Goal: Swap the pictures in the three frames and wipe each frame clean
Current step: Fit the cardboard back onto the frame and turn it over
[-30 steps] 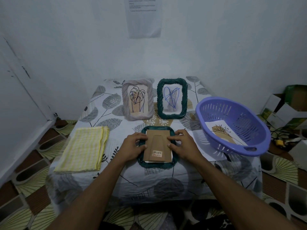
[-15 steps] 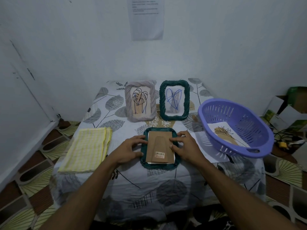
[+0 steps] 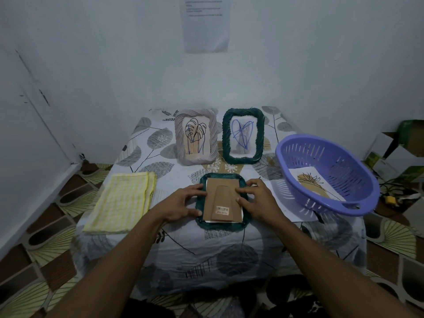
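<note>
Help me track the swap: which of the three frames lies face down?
The green frame at the front, flat with its cardboard back up; the grey frame and the other green frame stand upright behind it.

Dim light on bare white walls [image 3: 91,65], a printed sheet [image 3: 206,24] stuck high up. A leaf-patterned cloth [image 3: 229,249] covers the table; fan-patterned floor tiles [image 3: 46,239] surround it, with cardboard boxes [image 3: 394,152] beyond its right edge.

Face-down frame [image 3: 220,226] sits front centre on the table [image 3: 229,251]. Two frames stand behind it, side by side: left standing frame [image 3: 195,112], right standing frame [image 3: 243,159]. Folded cloth [image 3: 124,203] lies left of the face-down frame. Basket [image 3: 344,161] is at the right, with a loose picture [image 3: 314,184] lying in it.
</note>
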`<act>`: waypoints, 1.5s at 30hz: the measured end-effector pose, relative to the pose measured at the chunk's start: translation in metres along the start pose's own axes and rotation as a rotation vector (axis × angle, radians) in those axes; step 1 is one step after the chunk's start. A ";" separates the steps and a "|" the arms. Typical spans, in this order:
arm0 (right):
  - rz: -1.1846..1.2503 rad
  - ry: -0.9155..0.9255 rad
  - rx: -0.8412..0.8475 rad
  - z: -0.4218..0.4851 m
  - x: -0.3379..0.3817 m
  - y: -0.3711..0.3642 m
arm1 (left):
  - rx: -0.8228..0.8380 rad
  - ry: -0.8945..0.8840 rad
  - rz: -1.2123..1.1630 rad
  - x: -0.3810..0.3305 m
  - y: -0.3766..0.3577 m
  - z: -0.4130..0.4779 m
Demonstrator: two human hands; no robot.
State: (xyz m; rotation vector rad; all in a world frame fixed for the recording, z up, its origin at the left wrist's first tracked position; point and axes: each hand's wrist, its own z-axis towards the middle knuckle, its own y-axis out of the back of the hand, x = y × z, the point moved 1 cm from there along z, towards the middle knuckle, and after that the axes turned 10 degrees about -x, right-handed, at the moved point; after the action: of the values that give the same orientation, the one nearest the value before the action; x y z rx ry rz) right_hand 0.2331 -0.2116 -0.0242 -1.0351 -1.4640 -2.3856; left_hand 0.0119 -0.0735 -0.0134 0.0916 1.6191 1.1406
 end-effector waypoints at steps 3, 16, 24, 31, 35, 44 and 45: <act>-0.017 0.008 0.006 0.000 -0.001 -0.001 | -0.012 0.000 0.006 0.001 -0.001 0.000; -0.022 -0.004 0.001 -0.002 0.001 0.002 | -0.073 -0.007 0.081 -0.004 -0.011 -0.003; -0.014 0.002 0.021 0.001 -0.002 0.000 | -0.375 -0.008 0.213 -0.008 -0.019 0.035; 0.006 0.021 0.006 0.003 -0.005 0.000 | -0.428 0.071 0.187 -0.001 -0.024 0.056; -0.003 0.026 0.006 0.003 -0.005 0.000 | -0.431 0.093 0.157 0.002 -0.023 0.059; -0.005 0.036 0.008 0.004 -0.004 0.002 | -0.459 0.014 0.118 0.003 -0.022 0.057; -0.006 0.031 0.010 0.005 -0.004 0.002 | -0.484 -0.004 0.109 0.003 -0.023 0.055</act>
State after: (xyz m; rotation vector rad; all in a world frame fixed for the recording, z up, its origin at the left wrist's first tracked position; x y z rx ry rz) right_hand 0.2393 -0.2098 -0.0236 -0.9890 -1.4697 -2.3843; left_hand 0.0654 -0.0503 -0.0283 -0.1335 1.3069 1.5849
